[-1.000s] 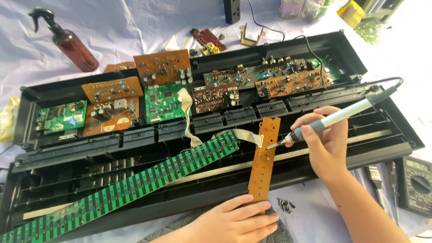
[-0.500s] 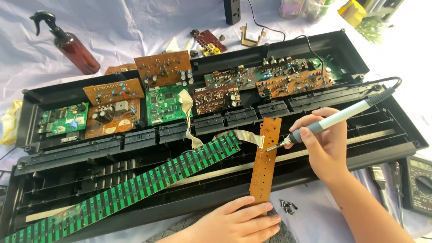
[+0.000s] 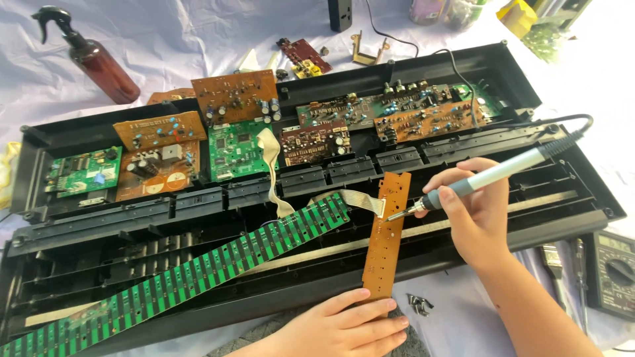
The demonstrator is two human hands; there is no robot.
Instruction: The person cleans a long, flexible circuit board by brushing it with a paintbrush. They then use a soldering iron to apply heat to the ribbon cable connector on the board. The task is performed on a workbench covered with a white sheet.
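My right hand [image 3: 476,215] grips a grey soldering iron [image 3: 493,175] like a pen; its tip touches the right edge of a narrow brown circuit board [image 3: 387,231], close to where a grey ribbon cable [image 3: 354,198] joins it. My left hand [image 3: 344,327] lies flat at the bottom, fingers pressing on the lower end of that brown board. The board stands across the front of an opened black keyboard case [image 3: 582,192]. A long green key-contact strip [image 3: 185,281] runs diagonally from the lower left up to the ribbon cable.
Several green and brown circuit boards [image 3: 238,149] fill the back of the case. A brown spray bottle [image 3: 99,63] stands at the far left, a multimeter [image 3: 612,271] at the right edge, small screws [image 3: 419,303] on the white cloth near my left hand.
The soldering iron tip has shifted slightly along the brown board's right edge. My left hand stays pressed on the board's lower end.
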